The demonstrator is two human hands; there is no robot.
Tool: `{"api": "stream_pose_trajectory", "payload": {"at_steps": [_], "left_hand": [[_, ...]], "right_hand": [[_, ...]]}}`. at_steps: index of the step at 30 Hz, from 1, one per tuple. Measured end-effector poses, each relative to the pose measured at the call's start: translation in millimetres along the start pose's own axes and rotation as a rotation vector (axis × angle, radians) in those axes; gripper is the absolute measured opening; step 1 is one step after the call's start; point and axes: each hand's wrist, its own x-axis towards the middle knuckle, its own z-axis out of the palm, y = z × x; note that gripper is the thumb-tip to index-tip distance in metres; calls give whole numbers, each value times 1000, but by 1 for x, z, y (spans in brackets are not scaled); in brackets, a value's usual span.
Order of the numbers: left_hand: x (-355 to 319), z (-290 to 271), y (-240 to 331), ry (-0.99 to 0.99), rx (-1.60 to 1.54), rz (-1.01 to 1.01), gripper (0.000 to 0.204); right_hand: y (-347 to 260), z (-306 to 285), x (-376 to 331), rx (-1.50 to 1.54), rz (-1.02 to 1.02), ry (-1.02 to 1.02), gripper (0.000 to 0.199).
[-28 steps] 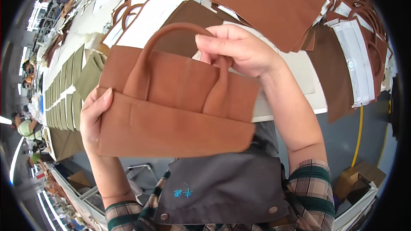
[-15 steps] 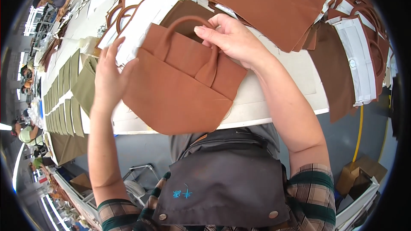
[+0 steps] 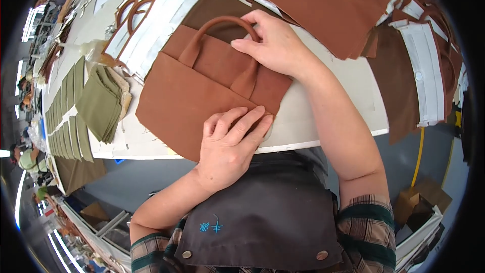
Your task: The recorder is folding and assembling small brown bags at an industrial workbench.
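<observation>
Head view looks down on a white worktable (image 3: 348,91) with a rust-brown fabric bag (image 3: 192,96) lying flat at the centre, its lower corner hanging slightly past the near table edge. The left hand (image 3: 230,144) lies palm down on the bag's lower right part, at about 6 o'clock from the bag's middle, fingers (image 3: 242,121) spread and nearly straight; it grasps nothing, only presses on the cloth. The right hand (image 3: 273,45) rests at about 2 o'clock from the bag's middle, fingers loosely curved and lying over the right end of the arched handle (image 3: 222,23), fingertips pointing toward 9 o'clock. It is laid on the handle and the bag's upper edge rather than clenched; whether the thumb pinches anything underneath is hidden.

At 9 o'clock from the bag sits a fanned stack of olive-green fabric pieces (image 3: 101,101), with more olive pieces (image 3: 63,116) laid in rows farther out. At 12 to 1 o'clock lie large brown fabric panels (image 3: 323,5), overlapping. At 3 o'clock, near the table's far right edge, are white strips (image 3: 422,65) on dark brown cloth. A dark apron (image 3: 268,217) covers the person's front at 6 o'clock.
</observation>
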Motion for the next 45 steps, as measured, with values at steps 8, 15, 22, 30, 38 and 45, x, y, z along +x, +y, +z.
{"api": "stream_pose_trajectory", "payload": {"at_steps": [8, 15, 22, 30, 38, 45], "left_hand": [[-13, 4, 7, 46, -11, -94, 39], [-21, -4, -13, 155, -647, -59, 30], [-30, -79, -93, 567, -373, -658, 76], [-57, -80, -83, 204, -1246, -524, 28], [-38, -54, -69, 298, -815, -637, 23], [-45, -40, -72, 344, -1043, -733, 18]], "right_hand": [[12, 15, -3, 259, -15, -87, 40], [13, 9, -7, 329, 15, -68, 32], [-43, -12, -32, 435, -240, 40, 28], [-44, -47, -52, 336, -289, -92, 30], [-38, -46, -72, 279, 85, -193, 28], [-15, -38, -95, 431, 161, -287, 38]]}}
